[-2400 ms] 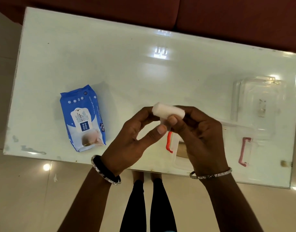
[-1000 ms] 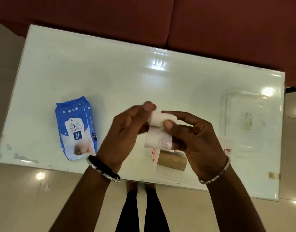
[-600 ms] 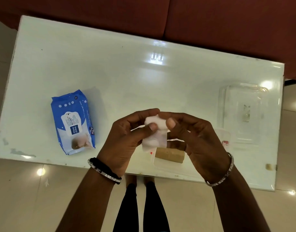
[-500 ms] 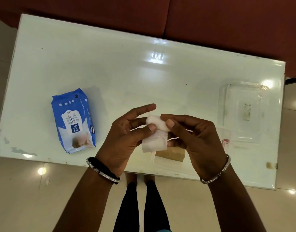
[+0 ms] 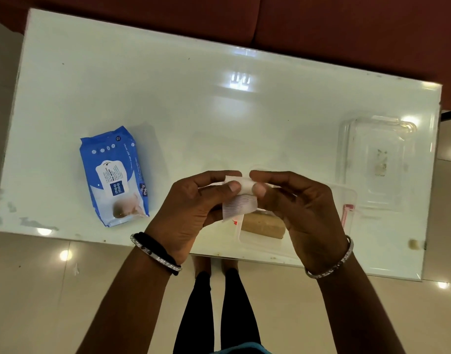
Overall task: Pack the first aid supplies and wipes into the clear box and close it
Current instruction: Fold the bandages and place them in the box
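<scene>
Left hand [image 5: 191, 208] and right hand [image 5: 295, 203] pinch 1 white bandage roll [image 5: 241, 194]; 1 wipes pack [image 5: 114, 176]; 1 clear box [image 5: 348, 200] holds 1 tan roll [image 5: 262, 226]; 1 lid [image 5: 377, 159].

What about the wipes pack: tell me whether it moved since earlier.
No. The wipes pack lies in the same spot by the near left edge of the table; only the camera shifted.

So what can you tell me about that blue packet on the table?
The blue packet is a soft plastic pack of wet wipes lying flat on the white table, label up. It has a white flap on top, small white print, and a baby picture near its lower end. It looks closed. Neither hand touches it; it lies left of the left hand.
</scene>
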A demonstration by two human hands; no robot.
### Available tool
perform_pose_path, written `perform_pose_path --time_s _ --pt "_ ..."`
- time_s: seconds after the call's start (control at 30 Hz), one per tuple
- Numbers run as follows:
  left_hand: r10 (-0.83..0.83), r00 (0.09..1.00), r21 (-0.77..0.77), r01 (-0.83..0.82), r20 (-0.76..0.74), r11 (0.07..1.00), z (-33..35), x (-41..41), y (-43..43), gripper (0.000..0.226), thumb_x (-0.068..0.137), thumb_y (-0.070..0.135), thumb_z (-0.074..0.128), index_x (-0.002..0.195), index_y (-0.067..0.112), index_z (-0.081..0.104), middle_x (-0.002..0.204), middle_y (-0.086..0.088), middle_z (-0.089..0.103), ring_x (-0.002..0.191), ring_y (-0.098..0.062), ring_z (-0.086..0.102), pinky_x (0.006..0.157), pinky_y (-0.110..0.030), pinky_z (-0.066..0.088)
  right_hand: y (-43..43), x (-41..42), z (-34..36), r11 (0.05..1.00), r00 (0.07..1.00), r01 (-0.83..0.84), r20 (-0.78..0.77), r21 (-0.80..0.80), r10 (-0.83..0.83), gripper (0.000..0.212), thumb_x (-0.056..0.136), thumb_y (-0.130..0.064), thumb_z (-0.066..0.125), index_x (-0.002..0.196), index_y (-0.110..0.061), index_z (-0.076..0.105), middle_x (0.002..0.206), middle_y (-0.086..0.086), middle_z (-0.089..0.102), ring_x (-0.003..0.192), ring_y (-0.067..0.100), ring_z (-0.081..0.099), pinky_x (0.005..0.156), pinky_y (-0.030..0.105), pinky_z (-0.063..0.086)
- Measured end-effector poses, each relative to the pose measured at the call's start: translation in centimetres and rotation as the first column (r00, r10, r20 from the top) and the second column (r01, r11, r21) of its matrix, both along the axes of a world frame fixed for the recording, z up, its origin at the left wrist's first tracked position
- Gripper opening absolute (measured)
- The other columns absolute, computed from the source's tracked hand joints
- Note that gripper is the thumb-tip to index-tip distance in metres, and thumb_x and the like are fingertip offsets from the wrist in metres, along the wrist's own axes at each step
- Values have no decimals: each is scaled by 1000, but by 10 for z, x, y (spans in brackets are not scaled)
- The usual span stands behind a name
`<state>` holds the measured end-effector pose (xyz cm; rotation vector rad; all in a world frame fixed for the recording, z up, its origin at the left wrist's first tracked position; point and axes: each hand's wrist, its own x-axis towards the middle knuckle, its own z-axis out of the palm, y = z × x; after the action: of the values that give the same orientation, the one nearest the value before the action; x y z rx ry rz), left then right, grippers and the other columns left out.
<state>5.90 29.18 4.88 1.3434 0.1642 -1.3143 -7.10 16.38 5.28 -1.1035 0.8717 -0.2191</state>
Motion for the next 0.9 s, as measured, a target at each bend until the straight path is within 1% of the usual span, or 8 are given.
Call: perform_pose_path --time_s 0.13,0.27,0.33,0.4,0.5,0.63,0.77,0.9 --pt "-37 999 -56 37 4 998 -2 1 6 29 76 10 70 104 19 72 107 -8 76 99 -23 72 75 -28 60 5 5 -1 996 999 16 -50 90 -11 42 79 -31 68 114 -7 71 98 9 78 90 27 74 76 39 61" --pt "-67 997 -51 69 47 996 -3 5 13 33 87 -4 59 108 20 69 111 -5 74 100 -22 72 77 -32 60 11 8 -3 996 997 -47 -64 75 52 31 80 -24 68 102 -3 73 93 14 77 78 34 73 69 40 62" --pt "-60 998 -41 60 -3 997 -2 7 17 37 85 -1 62 115 19 66 110 -7 75 98 -22 73 76 -32 60 12 8 -4 998 998 -22 -57 52 25 27 78 -19 71 100 -3 74 94 16 77 78 38 72 69 42 63" --pt "-42 997 -17 41 -64 999 0 8 18 40 73 17 72 113 20 68 106 -8 76 95 -23 74 73 -30 60 13 8 -4 1000 999 -20 -49 3 20 28 76 -17 74 102 -6 75 96 14 78 82 31 74 70 37 62" --pt "-56 998 23 57 -30 998 2 5 20 46 64 38 72 105 19 73 103 -5 77 93 -21 74 70 -25 59 15 7 -4 994 997 -61 -45 -88 57 30 74 -16 78 103 -11 77 99 8 79 86 29 75 79 39 61" --pt "-60 998 1 60 24 998 -2 3 22 40 82 22 65 119 6 67 111 -12 74 101 -27 72 81 -32 60 20 4 -6 990 997 -73 -19 -119 72 31 73 -1 79 102 -12 77 103 4 78 98 20 73 85 30 57" --pt "-63 995 -6 63 78 998 -4 4 29 46 66 24 74 111 17 72 110 -5 75 102 -24 71 81 -33 60 24 6 -4 997 998 -29 -48 67 32 49 70 -26 79 117 -15 71 105 8 76 97 26 74 80 38 61" --pt "-62 996 -37 64 65 997 -4 3 34 48 66 15 76 113 16 71 114 -5 73 104 -25 70 81 -37 60 29 8 -4 994 995 -34 -91 103 43 36 75 -25 75 107 -8 75 95 11 77 86 26 76 69 35 61"
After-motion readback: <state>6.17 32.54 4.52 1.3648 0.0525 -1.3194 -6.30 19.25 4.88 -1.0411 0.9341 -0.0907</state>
